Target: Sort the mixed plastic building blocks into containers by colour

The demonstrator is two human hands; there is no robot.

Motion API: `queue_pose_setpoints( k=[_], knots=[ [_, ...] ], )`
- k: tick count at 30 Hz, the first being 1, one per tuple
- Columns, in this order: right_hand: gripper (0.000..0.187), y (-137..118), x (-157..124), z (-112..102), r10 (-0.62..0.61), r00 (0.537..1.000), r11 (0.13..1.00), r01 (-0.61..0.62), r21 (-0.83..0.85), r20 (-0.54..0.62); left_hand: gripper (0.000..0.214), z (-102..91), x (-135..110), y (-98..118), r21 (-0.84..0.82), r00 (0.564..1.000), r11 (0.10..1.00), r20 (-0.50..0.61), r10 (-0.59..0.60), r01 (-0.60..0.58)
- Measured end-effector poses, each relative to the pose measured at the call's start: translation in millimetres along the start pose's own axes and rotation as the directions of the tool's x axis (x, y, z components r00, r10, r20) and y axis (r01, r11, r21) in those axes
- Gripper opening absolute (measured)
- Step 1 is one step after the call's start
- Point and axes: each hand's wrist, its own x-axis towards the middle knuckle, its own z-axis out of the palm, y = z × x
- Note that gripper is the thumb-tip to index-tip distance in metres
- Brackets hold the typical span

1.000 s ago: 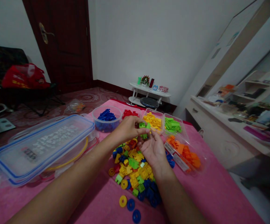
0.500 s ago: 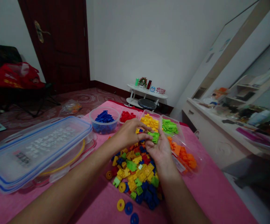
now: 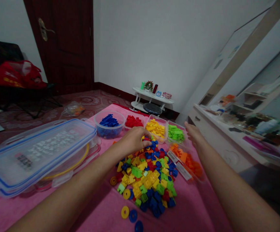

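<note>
My left hand (image 3: 135, 139) hovers at the far end of a mixed pile of plastic building blocks (image 3: 149, 177). Its thumb and fingers are apart, and blocks of the pile show through the gap. My right hand (image 3: 195, 135) is out beside the right edge of the clear box of green blocks (image 3: 176, 132); its fingers look stretched, with no block visible in them. To the left of the green blocks stands a clear box of yellow blocks (image 3: 155, 128). Closer to me, orange blocks (image 3: 188, 161) lie in another clear container.
A round tub of blue blocks (image 3: 109, 125) and a box of red blocks (image 3: 133, 121) stand at the back. Stacked clear lids (image 3: 40, 151) lie left on the pink cloth (image 3: 93, 206). Yellow and blue rings (image 3: 133, 216) lie in front. A white dresser (image 3: 217, 138) stands right.
My right hand has moved from the pile's far end out to the right, beside the green box. The green block it held no longer shows. My left hand has stayed nearly in place.
</note>
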Motion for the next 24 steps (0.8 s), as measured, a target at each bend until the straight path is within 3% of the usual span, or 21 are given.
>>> queue_pose_setpoints(
  k=[2,5,7,10,13,16,20,22,24],
  knots=[
    [0.027,-5,-22,8,0.076,0.997,0.991,-0.078,0.111,0.020,0.027,2.3,0,-2,0.008,1.000,1.000,0.027,0.002,-0.002],
    [0.033,-15,-60,21,0.043,0.961,0.982,-0.091,0.166,0.272,0.025,4.8,-1,-6,0.010,0.995,1.000,0.099,-0.022,0.022],
    [0.027,-19,-83,27,-0.023,0.900,0.999,0.001,0.049,0.436,0.023,5.3,-1,-10,0.012,0.987,0.999,0.159,-0.032,0.030],
    [0.014,-18,-108,32,-0.097,0.826,0.948,0.246,-0.201,0.556,0.021,8.2,0,-18,0.036,0.985,0.998,0.164,-0.053,0.048],
    [0.017,-13,-121,36,-0.046,0.804,0.841,0.351,-0.412,0.593,0.025,20.1,3,-24,0.060,0.996,0.998,0.082,-0.034,0.029],
    [0.017,-8,-127,41,-0.024,0.770,0.799,0.398,-0.451,0.637,0.041,42.0,3,-27,0.073,0.994,0.992,0.003,0.106,-0.106],
    [0.014,-5,-126,44,-0.065,0.739,0.805,0.436,-0.402,0.671,0.049,69.8,0,-30,0.157,0.968,0.957,0.098,0.232,-0.245],
    [0.014,-6,-123,44,-0.101,0.750,0.815,0.440,-0.379,0.653,0.045,75.6,-1,-31,0.196,0.962,0.946,0.140,0.234,-0.259],
    [0.019,-6,-119,45,-0.150,0.798,0.826,0.426,-0.370,0.584,0.041,75.6,-1,-31,0.210,0.962,0.943,0.152,0.227,-0.256]
  ],
)
